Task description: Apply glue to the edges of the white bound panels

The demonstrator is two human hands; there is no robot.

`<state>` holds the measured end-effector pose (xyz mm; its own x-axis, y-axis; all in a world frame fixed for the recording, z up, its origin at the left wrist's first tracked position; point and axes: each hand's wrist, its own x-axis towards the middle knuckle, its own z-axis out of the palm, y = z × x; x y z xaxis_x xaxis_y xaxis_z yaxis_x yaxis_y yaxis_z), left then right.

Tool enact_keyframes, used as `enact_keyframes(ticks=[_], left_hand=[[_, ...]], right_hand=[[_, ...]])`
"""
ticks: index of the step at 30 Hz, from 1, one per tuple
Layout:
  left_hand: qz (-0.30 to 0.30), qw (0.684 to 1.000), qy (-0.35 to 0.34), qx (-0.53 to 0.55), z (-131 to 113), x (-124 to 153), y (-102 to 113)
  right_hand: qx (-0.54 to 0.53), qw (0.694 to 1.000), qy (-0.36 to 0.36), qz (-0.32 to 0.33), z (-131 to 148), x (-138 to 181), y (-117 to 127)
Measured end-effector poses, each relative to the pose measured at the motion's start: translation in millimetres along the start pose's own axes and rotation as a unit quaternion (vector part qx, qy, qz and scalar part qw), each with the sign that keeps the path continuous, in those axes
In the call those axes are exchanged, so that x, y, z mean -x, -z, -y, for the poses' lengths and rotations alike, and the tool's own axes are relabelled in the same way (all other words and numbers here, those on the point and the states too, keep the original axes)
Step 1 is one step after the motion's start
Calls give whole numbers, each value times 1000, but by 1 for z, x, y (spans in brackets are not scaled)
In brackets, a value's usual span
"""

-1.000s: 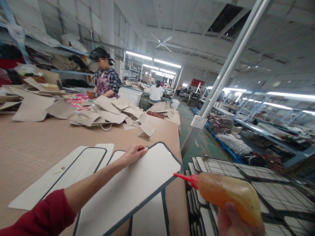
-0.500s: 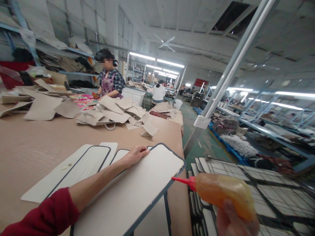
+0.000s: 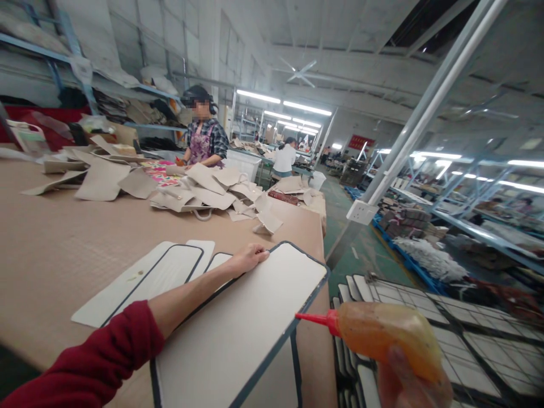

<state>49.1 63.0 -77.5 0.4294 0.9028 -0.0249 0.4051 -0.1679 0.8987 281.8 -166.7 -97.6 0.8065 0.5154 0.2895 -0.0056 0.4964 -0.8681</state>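
1. Glue bottle (image 3: 385, 337), orange and see-through with a red nozzle (image 3: 312, 318), sits low on the right of the head view, lying pretty much sideways with the tip pointing left at the dark-trimmed edge of a white panel (image 3: 238, 323). Tip looks just beside that edge; can't tell if it touches.
2. Right hand (image 3: 410, 382) is wrapped around the back end of the bottle, mostly cut off by the bottom of the frame.
3. Left hand (image 3: 249, 258) lies flat, fingers together, pressing on the far rim of the panel. Not gripping anything, just resting on it. Red sleeve (image 3: 91, 365) runs in from the bottom left.
4. The panel hangs over the corner of a tan table (image 3: 63, 249). More white panels (image 3: 165, 272) lie just left of it.
5. Further back on the table is a heap of beige cut pieces (image 3: 208, 190), with a person in an apron (image 3: 204, 141) working behind it.
6. Right of the table: wire racks (image 3: 425, 300) holding more panels, green floor, a slanted metal post (image 3: 429, 107), shelving, strip lights.
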Motion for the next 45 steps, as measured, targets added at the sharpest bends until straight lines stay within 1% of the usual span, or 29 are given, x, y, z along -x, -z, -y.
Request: enact_keyframes(ticks=[4,7,11,15,18,22,25,29,34,37,42,45], left_hand=[[-9,1000,-1,-7,-5,-2,1],[-8,1000,0,-6,-6,-6,1],[-11,1000,5,-3,-7,-13,0],[-21,1000,5,0,-9,-21,1],[-17,1000,4,5,-10,-23,1],[-14,1000,1,11,-12,-24,3],[-14,1000,3,13,-14,-25,3],[-23,1000,12,11,-15,-29,1],[-37,999,24,2,-18,-34,2],[-45,999,28,-2,-21,-35,3],[-64,997,39,-2,-20,-40,4],[-76,996,44,4,-17,-45,4]], right_hand=[[16,1000,-18,7,-4,0,5],[20,1000,-6,19,-3,3,1],[10,999,-14,27,0,7,-8],[3,999,-18,37,1,8,-8],[12,998,-18,55,1,8,-7],[16,999,-30,43,3,13,-10],[28,998,-32,47,4,16,-12],[24,997,-56,47,0,17,-5],[37,996,-76,28,-7,16,6],[49,994,-89,32,-9,17,6],[66,995,-64,35,-11,22,4],[79,992,-81,52,-12,28,3]])
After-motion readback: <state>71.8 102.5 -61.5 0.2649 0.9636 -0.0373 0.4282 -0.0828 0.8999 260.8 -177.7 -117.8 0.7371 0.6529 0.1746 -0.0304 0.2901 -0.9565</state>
